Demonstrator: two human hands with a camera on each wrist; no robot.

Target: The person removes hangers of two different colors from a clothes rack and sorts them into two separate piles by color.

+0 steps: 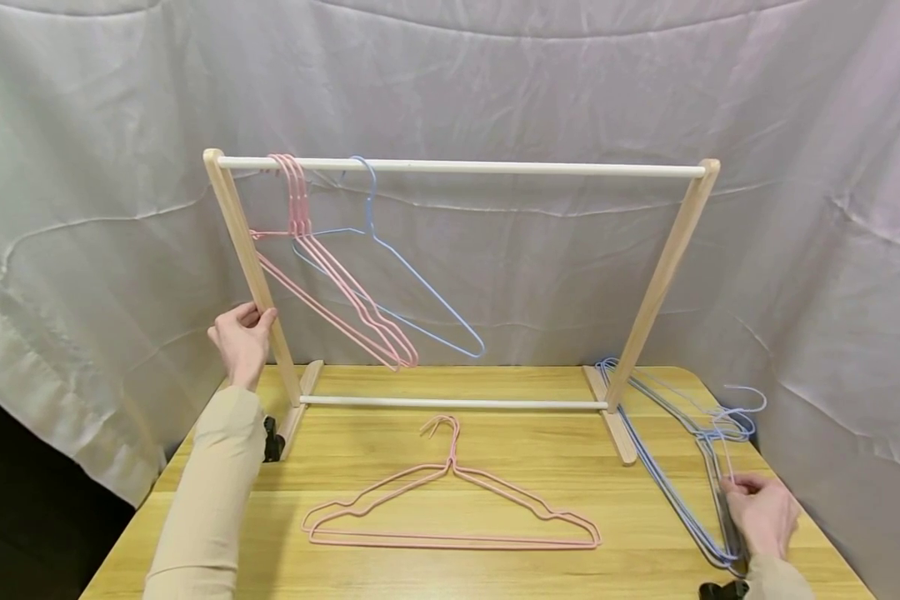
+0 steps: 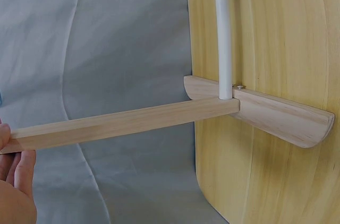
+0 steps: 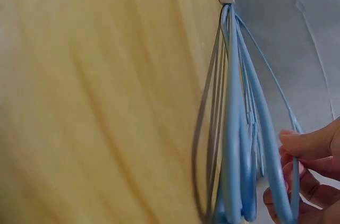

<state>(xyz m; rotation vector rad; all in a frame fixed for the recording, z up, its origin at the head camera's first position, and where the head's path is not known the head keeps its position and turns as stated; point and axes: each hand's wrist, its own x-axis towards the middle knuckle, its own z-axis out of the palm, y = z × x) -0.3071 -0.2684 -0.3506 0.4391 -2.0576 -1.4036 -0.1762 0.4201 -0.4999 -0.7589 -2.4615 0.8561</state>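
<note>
My left hand [image 1: 242, 340] grips the left wooden upright [image 1: 232, 208] of a clothes rack, thumb on one side and fingers on the other; the left wrist view shows this hand [image 2: 20, 179] at its edge. At the table's right side, my right hand [image 1: 763, 512] pinches a light blue clothes hanger [image 1: 726, 450]. That hanger is partly lifted above a pile of blue hangers [image 1: 671, 492], as the right wrist view also shows, with thumb and fingers [image 3: 303, 144] on its wire. Several pink hangers [image 1: 345, 279] and one blue hanger [image 1: 427, 285] hang from the rack's white top rail [image 1: 525, 168].
Overlapping pink hangers [image 1: 450, 546] lie flat on the wooden table [image 1: 390, 575] in front of the rack. The pile of blue hangers reaches behind the rack's right foot [image 1: 618, 429]. A lower white bar [image 1: 457, 404] joins both feet. Grey curtain [image 1: 540, 92] surrounds the table.
</note>
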